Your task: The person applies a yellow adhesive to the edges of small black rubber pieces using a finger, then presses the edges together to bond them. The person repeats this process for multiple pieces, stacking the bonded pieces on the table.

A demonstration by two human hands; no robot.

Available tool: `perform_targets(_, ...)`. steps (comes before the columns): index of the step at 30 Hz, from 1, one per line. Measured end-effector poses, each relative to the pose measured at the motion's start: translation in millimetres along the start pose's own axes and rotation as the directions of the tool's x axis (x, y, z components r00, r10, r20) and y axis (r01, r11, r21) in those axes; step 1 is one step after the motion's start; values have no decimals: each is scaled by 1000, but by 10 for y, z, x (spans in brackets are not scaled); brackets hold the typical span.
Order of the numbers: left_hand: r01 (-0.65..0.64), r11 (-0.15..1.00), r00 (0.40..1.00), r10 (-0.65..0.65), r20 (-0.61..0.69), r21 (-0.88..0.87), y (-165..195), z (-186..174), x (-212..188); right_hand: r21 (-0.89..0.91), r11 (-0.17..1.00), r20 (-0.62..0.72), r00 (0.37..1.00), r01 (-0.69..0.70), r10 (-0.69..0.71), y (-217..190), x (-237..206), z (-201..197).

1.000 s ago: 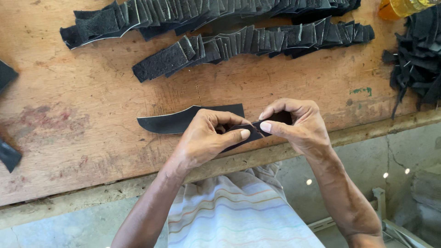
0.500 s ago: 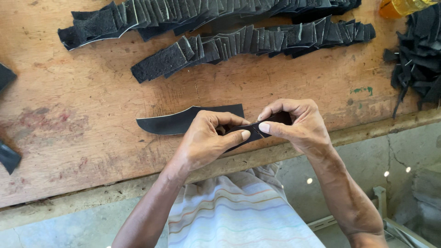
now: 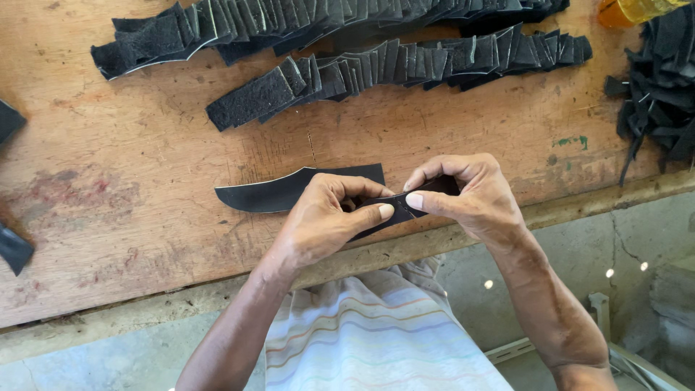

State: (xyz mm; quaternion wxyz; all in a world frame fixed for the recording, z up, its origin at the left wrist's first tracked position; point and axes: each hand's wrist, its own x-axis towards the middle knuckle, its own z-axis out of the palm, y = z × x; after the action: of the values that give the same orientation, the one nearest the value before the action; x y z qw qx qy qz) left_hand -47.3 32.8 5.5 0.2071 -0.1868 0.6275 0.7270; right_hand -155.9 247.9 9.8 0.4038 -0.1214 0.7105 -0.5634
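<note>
Both hands pinch one small black leather strip [image 3: 400, 210] just above the near edge of the wooden workbench [image 3: 145, 217]. My left hand [image 3: 322, 221] grips its left part between thumb and fingers. My right hand [image 3: 467, 194] grips its right end, thumb pressed on top. The two thumbs almost touch. Just behind my left hand, a curved black leather piece [image 3: 279, 192] lies flat on the wood, pointed end to the left.
Two long rows of overlapping black leather pieces [image 3: 405, 65] lie across the far side of the bench. A heap of black strips [image 3: 659, 94] sits at the right edge, an orange bottle [image 3: 633, 11] above it. Black scraps [image 3: 13, 246] lie at the left.
Both hands stay in the same place on the strip. The fingers have shifted only slightly.
</note>
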Motion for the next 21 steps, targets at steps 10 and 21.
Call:
perform_targets(10, 25, 996, 997, -18, 73, -91, -14, -83, 4, 220, 967, 128, 987, -125, 99, -28, 82, -32)
perform_targets(21, 36, 991, 998, -28, 57, -131, -43, -91, 13, 202, 977, 79, 995, -68, 53, -15, 105, -2)
